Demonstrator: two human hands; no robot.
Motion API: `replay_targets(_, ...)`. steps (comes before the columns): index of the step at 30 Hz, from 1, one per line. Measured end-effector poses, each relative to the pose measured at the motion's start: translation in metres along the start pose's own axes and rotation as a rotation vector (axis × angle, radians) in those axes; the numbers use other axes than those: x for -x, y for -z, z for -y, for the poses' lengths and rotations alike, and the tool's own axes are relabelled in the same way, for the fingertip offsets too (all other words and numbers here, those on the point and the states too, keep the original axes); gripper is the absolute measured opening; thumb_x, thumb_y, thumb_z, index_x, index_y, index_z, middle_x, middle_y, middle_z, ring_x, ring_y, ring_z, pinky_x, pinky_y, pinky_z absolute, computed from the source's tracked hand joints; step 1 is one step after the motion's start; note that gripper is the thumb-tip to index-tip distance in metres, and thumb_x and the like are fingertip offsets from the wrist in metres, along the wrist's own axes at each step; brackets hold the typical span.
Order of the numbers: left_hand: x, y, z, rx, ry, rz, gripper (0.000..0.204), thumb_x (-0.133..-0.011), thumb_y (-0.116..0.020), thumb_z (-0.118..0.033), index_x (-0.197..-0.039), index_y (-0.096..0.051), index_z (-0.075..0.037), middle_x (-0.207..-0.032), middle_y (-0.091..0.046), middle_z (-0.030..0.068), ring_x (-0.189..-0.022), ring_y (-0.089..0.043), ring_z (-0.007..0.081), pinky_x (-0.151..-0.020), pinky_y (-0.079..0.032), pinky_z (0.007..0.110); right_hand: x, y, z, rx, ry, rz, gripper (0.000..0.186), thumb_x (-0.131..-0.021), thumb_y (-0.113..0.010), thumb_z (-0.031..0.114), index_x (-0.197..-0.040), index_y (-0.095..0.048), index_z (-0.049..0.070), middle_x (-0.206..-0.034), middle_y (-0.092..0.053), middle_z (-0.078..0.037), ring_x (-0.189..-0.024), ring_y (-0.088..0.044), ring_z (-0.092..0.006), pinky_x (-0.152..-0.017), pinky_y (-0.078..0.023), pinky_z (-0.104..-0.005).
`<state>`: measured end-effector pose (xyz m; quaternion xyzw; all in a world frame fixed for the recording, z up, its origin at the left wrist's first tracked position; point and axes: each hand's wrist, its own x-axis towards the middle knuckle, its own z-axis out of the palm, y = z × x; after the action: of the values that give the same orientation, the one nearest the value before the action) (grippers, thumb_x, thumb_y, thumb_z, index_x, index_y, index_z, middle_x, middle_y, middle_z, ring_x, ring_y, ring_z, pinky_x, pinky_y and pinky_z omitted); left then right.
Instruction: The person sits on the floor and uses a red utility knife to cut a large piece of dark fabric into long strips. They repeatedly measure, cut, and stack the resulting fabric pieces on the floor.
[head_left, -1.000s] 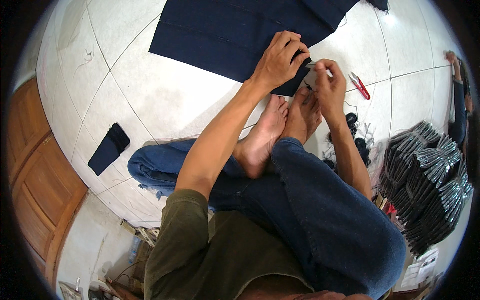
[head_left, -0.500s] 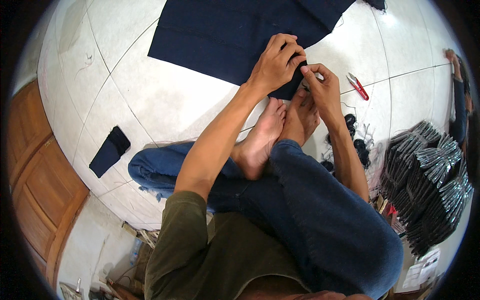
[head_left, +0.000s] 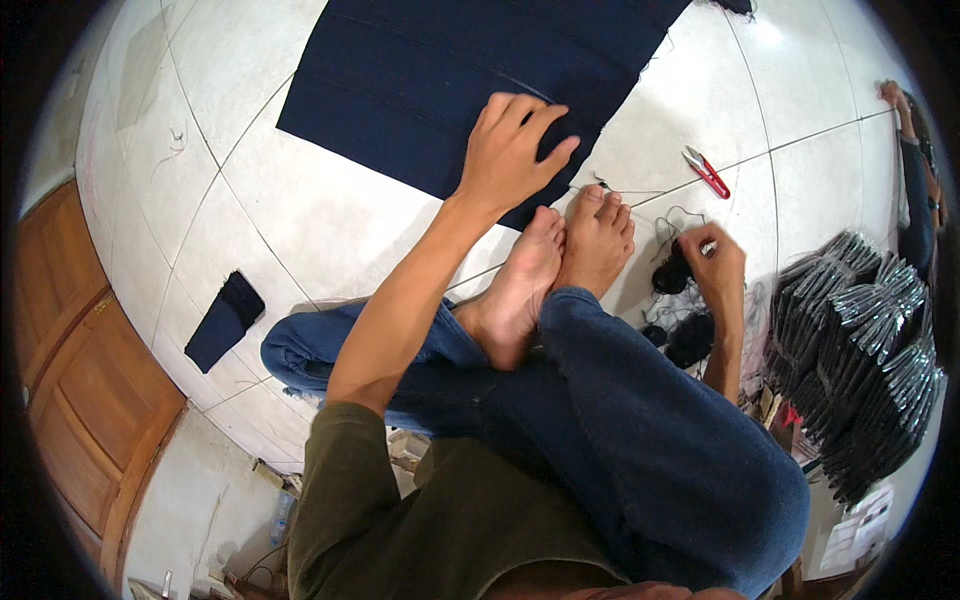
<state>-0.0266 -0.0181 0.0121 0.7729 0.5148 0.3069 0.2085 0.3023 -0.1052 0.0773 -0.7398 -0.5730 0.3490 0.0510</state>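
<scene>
A large piece of navy cloth (head_left: 400, 90) lies spread on the tiled floor ahead of me. My left hand (head_left: 515, 150) rests over its near right part, fingers apart and curved, not gripping it. To the right of my feet, my right hand (head_left: 715, 262) is closed in a pinch beside a tangle of black thread (head_left: 690, 340). What sits between those fingertips is too small to make out. A thin dark thread runs over the floor from near the cloth's corner. Red-handled thread snips (head_left: 708, 172) lie on the tiles beyond my right hand.
Bundles of black, shiny-ended strips (head_left: 850, 350) are heaped at the right. A small folded navy cloth piece (head_left: 225, 322) lies at the left, near a wooden door (head_left: 95, 390). Another person's arm (head_left: 912, 190) shows at the far right edge. My bare feet (head_left: 595, 245) are just below the cloth.
My right hand has left the cloth's corner and moved right and nearer, to the black thread. My left hand has shifted slightly left and its fingers have spread. The cloth has moved slightly left.
</scene>
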Motion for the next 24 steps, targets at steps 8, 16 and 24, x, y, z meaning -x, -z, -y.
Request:
replay_targets(8,-0.036,-0.043,-0.031,-0.185,-0.049,-0.024,0.031,-0.078,-0.083,-0.025,-0.103,-0.075,-0.008,-0.105,-0.065,0.0033,-0.101,-0.058,0.0267,-0.086,-0.051,0.039,-0.074,0.022,0.03,0.42,0.48,-0.385,0.034,-0.086,-0.079,0.023,-0.117,-0.07,0.01,-0.101,-0.066,-0.012,-0.097,-0.062,-0.0311,-0.082,-0.05,-0.0395)
replay_targets(16,-0.036,-0.042,-0.026,-0.232,-0.119,0.091,0.01,-0.084,-0.072,-0.011,-0.091,-0.067,-0.007,-0.098,-0.064,0.0062,-0.096,-0.059,0.0267,-0.081,-0.049,0.039,-0.088,0.005,0.023,-0.211,0.254,-0.357,0.019,-0.092,-0.073,0.011,-0.108,-0.068,0.002,-0.089,-0.065,-0.008,-0.071,-0.06,-0.0165,-0.061,-0.05,-0.0317)
replay_targets(24,-0.036,-0.039,-0.036,0.338,0.323,0.016,0.019,-0.101,-0.055,-0.021,-0.1,-0.066,-0.006,-0.099,-0.064,0.0093,-0.1,-0.054,0.0304,-0.094,-0.041,0.043,-0.097,-0.006,0.058,-0.472,0.102,-0.214,0.035,-0.102,-0.063,0.03,-0.123,-0.07,0.002,-0.093,-0.07,-0.01,-0.079,-0.063,-0.0128,-0.071,-0.049,-0.0273)
